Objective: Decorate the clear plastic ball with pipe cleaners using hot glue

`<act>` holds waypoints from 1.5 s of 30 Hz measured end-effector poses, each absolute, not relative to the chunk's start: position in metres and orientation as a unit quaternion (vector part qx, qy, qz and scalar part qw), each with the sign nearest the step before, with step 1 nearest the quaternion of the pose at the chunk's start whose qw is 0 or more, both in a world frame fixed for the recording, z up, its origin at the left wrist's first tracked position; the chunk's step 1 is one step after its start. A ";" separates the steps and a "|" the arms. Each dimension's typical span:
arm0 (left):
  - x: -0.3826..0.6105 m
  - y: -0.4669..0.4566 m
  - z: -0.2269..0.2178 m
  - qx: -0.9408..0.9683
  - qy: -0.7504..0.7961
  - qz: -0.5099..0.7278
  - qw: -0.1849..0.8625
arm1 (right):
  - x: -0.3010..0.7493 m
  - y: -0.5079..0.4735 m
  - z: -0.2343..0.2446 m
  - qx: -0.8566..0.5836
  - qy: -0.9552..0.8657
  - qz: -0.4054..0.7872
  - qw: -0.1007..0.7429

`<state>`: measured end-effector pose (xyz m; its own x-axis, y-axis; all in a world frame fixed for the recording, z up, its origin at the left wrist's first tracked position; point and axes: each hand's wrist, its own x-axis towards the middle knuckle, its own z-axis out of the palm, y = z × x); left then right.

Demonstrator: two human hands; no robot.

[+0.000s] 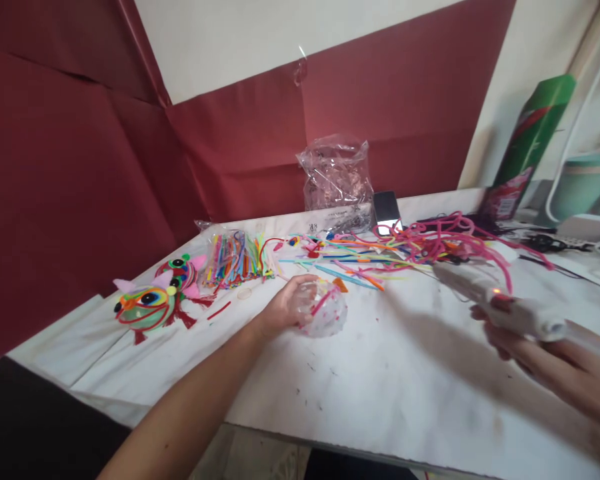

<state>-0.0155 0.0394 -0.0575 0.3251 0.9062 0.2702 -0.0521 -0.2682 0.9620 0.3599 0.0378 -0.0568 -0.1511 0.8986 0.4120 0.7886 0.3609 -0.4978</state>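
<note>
My left hand (286, 308) is curled around a clear plastic ball (326, 310) that rests on the white table (410, 380); the ball carries pink dots, a pink strip and a small orange piece. My right hand (555, 363) grips a white glue gun (495, 303) at the right, its nozzle pointing left toward the middle of the table and a small red light glowing on its body. The gun's tip is well apart from the ball.
Two finished colourful fish ornaments (153, 303) lie at the left. A pack of coloured sticks (233, 260), loose pink pipe cleaners (430, 243), a clear plastic bag (336, 180), a phone (386, 210) and a green box (527, 143) stand farther back. Red paper covers the wall.
</note>
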 end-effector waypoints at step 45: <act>-0.009 0.036 -0.053 0.585 0.361 0.483 0.543 | 0.293 0.028 -0.057 -0.394 -0.823 0.282 0.296</act>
